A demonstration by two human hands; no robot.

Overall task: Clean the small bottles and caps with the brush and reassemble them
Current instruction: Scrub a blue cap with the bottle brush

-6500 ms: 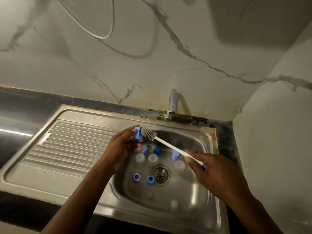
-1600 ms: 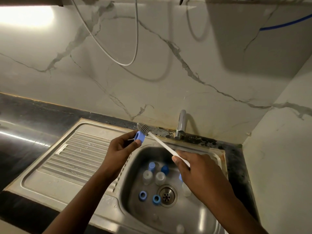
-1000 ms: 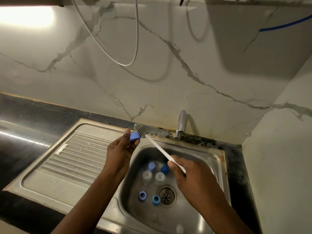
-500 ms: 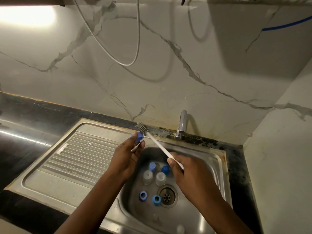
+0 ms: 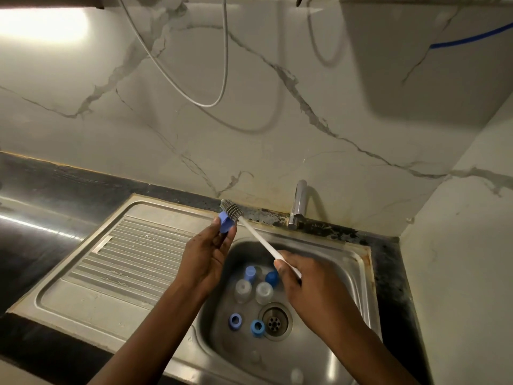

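The left hand (image 5: 206, 257) is hovering above and to the left of the drain (image 5: 274, 320), forearm slanting up from the lower left. Its fingers (image 5: 219, 237) are pinching a blue cap (image 5: 225, 222) at their tips.

The right hand (image 5: 308, 284) is hovering just above the drain, back facing up. Its fingers (image 5: 280, 266) are curling round the white handle of the brush (image 5: 258, 237). The brush is slanting up and left, and its grey bristle head is lying against the cap's far side.

Inside the sink (image 5: 366, 273), two clear bottles (image 5: 243, 289) are standing just behind the drain, with two blue pieces (image 5: 249, 273) behind those. Two open blue caps (image 5: 235, 320) are lying just left of the drain. The tap (image 5: 298, 207) is standing well behind the drain, at the dark counter (image 5: 55, 190) edge.
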